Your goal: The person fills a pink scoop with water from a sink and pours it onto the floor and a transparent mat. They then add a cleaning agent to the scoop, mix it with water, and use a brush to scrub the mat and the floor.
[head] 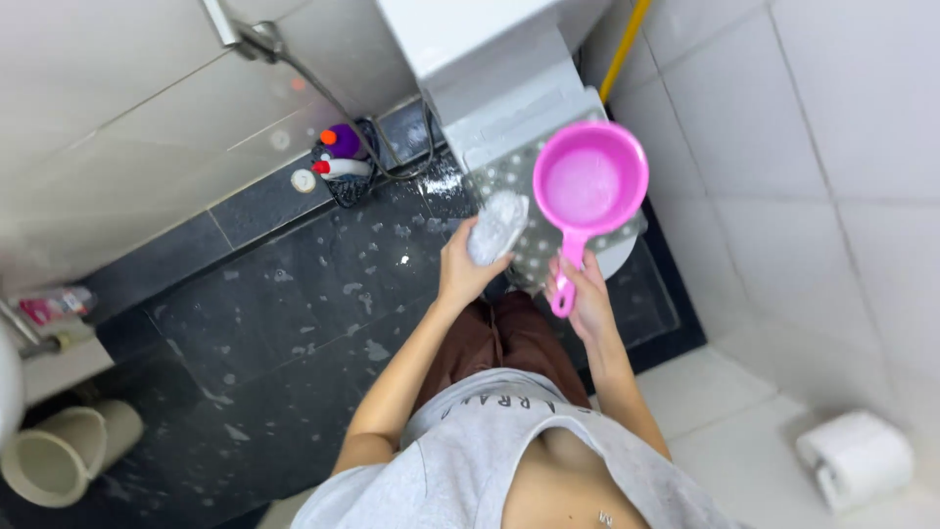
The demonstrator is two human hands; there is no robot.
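Note:
My left hand (460, 269) grips a soapy grey sponge (496, 227) held against the patterned lid of a white toilet (509, 108). My right hand (585, 289) holds the handle of a pink water dipper (589, 184), raised over the toilet lid with its bowl facing up. Both hands are close together above the toilet seat. Suds speckle the dark floor tiles (313, 304) around the toilet.
A dark caddy with cleaning bottles (341, 162) stands by the wall, with a spray hose (323, 88) above it. A beige bucket (59, 451) lies at lower left. A toilet paper roll (857, 458) hangs on the white tiled wall at right. A yellow pipe (625, 44) runs up beside the tank.

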